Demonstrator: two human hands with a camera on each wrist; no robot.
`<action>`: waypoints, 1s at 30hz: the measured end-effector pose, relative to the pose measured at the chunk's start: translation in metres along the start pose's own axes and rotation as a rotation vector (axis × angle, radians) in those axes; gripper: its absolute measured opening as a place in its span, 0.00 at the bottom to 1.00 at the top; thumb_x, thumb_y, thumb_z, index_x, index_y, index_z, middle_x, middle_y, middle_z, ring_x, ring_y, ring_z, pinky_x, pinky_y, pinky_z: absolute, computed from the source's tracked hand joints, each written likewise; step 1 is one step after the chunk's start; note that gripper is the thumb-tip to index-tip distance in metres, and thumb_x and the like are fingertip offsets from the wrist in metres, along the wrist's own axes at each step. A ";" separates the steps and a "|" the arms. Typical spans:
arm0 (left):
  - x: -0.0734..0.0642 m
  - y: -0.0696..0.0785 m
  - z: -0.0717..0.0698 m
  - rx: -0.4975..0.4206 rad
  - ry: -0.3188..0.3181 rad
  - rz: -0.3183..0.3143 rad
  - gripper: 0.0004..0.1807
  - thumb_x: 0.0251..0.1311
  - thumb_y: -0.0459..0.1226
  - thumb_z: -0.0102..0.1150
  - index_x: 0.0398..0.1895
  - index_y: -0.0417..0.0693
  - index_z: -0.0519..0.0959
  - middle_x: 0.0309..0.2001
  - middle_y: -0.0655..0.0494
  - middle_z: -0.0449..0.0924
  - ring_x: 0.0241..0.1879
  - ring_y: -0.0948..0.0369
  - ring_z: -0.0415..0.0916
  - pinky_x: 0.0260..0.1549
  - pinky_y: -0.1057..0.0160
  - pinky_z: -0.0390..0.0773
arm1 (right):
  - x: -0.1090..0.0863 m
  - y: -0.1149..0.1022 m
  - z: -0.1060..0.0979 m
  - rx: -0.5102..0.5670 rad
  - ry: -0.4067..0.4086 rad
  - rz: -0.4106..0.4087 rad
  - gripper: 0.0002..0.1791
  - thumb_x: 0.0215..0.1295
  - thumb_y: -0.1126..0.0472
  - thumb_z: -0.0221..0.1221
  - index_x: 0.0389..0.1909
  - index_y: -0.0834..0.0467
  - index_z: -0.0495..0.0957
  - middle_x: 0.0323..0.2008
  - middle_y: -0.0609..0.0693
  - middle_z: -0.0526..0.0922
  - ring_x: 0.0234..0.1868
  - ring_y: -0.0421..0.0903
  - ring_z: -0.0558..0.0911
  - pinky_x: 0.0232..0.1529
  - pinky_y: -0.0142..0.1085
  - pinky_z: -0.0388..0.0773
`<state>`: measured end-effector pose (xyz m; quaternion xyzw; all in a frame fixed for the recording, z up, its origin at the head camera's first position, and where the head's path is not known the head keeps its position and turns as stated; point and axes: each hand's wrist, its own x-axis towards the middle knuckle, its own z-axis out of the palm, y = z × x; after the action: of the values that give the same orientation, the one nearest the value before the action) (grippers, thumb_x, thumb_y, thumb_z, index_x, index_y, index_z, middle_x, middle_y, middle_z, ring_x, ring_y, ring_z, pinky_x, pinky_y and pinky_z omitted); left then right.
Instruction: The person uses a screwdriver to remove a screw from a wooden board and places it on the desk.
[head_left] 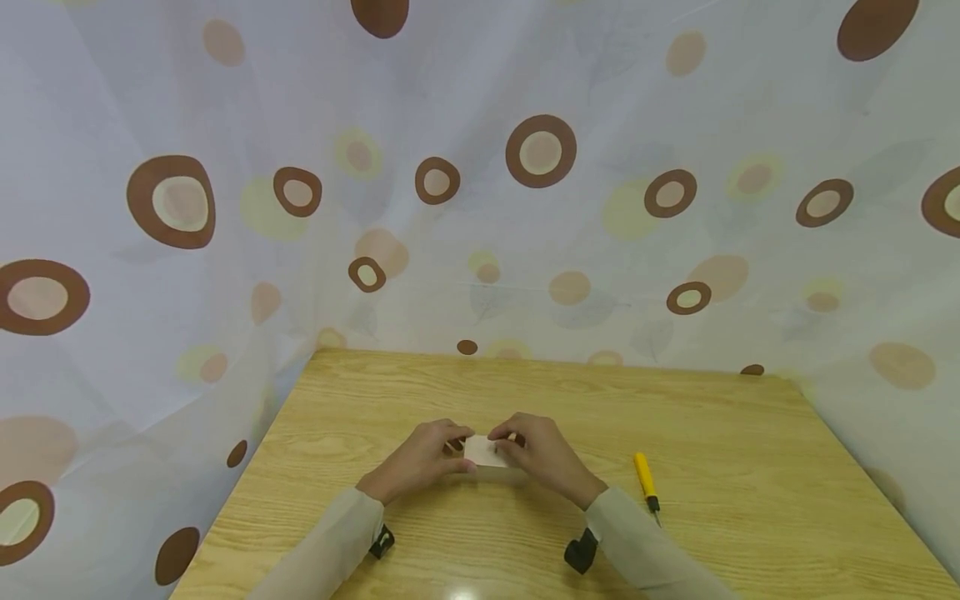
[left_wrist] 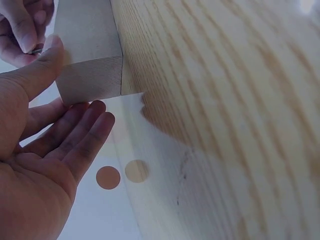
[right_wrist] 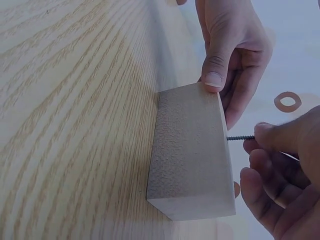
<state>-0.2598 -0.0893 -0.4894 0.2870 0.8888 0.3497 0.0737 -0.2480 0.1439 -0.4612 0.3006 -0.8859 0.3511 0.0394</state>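
Observation:
A pale wooden block (right_wrist: 192,150) lies on the table in front of me. My left hand (head_left: 427,457) steadies its left end, thumb on the near top edge and fingers at the far side. In the right wrist view, a dark screw (right_wrist: 240,138) stands with its tip at the block's top face. My right hand (right_wrist: 285,170) pinches the screw's head end between thumb and index finger, which hide the head. From the left wrist view, the block's end grain (left_wrist: 92,77) shows beside the left thumb, and the screw is mostly hidden behind the fingers.
A screwdriver (head_left: 645,479) with a yellow handle and black collar lies on the table to the right, near my right forearm. The wood-grain table (head_left: 375,383) ends at a patterned curtain (head_left: 480,208) at the back and sides.

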 end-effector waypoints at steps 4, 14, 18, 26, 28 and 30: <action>-0.001 0.001 -0.001 0.008 0.003 0.004 0.34 0.54 0.51 0.64 0.62 0.44 0.73 0.50 0.58 0.76 0.46 0.61 0.77 0.44 0.66 0.78 | -0.001 0.000 0.000 0.022 0.008 0.048 0.09 0.61 0.57 0.65 0.41 0.55 0.82 0.33 0.42 0.83 0.25 0.40 0.77 0.25 0.30 0.75; 0.000 -0.001 0.001 -0.005 -0.003 -0.005 0.34 0.54 0.55 0.62 0.62 0.48 0.73 0.49 0.60 0.75 0.46 0.62 0.76 0.44 0.66 0.78 | -0.001 0.000 0.001 -0.021 0.055 0.031 0.05 0.60 0.60 0.65 0.37 0.54 0.84 0.36 0.42 0.85 0.28 0.36 0.77 0.31 0.29 0.76; 0.000 -0.001 0.001 -0.008 -0.003 0.001 0.34 0.54 0.54 0.62 0.62 0.47 0.73 0.50 0.60 0.75 0.47 0.61 0.76 0.44 0.66 0.78 | -0.001 0.001 0.003 -0.025 0.065 0.008 0.06 0.60 0.63 0.65 0.38 0.55 0.85 0.37 0.44 0.85 0.31 0.37 0.79 0.33 0.29 0.76; 0.000 -0.002 0.001 -0.011 -0.011 0.005 0.35 0.54 0.54 0.62 0.63 0.47 0.72 0.50 0.60 0.75 0.47 0.61 0.76 0.45 0.66 0.78 | -0.003 0.005 0.006 -0.008 0.060 -0.015 0.07 0.62 0.65 0.63 0.40 0.55 0.84 0.40 0.43 0.84 0.36 0.37 0.81 0.36 0.29 0.78; -0.001 -0.001 0.000 -0.009 -0.013 0.001 0.35 0.55 0.54 0.62 0.63 0.46 0.72 0.50 0.59 0.75 0.47 0.61 0.76 0.45 0.66 0.78 | -0.003 0.005 0.006 -0.006 0.050 -0.009 0.07 0.62 0.64 0.63 0.40 0.54 0.83 0.40 0.43 0.84 0.33 0.38 0.80 0.33 0.29 0.78; -0.001 -0.001 0.000 -0.010 -0.012 -0.001 0.35 0.55 0.53 0.62 0.63 0.46 0.72 0.51 0.58 0.75 0.48 0.60 0.76 0.45 0.66 0.78 | -0.003 0.005 0.006 0.001 0.034 0.006 0.07 0.63 0.62 0.63 0.41 0.54 0.83 0.39 0.42 0.83 0.29 0.39 0.79 0.30 0.29 0.77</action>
<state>-0.2596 -0.0903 -0.4897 0.2881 0.8868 0.3522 0.0807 -0.2478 0.1438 -0.4696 0.2919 -0.8859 0.3566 0.0531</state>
